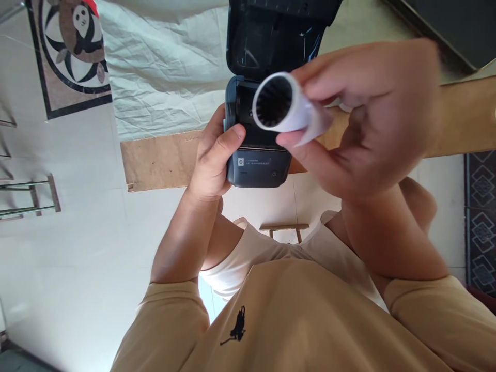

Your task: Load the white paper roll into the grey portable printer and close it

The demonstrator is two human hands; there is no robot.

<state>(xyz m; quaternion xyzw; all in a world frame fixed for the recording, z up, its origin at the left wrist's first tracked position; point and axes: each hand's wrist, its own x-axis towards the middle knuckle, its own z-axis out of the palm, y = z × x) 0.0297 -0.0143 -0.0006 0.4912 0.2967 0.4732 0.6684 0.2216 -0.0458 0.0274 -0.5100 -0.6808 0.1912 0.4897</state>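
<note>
My left hand [215, 155] grips the left side of a small dark label printer [259, 168], its thumb lying over the rim. The printer's lid [271, 41] is swung back, so the dark inner compartment shows. Above the compartment, closer to the camera, my right hand [372, 113] pinches a roll of white paper [302, 116] between thumb and fingers. The roll's hollow, dark ribbed core faces the camera, and a loose end of the paper hangs at its right. Part of the printer's right side is hidden behind the roll.
A pale wrinkled cloth [166, 67] covers part of a table with a wooden edge [163, 160]. At the top right lies a flat dark object [449, 31]. A wooden stool [284, 227] shows between the legs, and a patterned mat [480, 222] is on the right.
</note>
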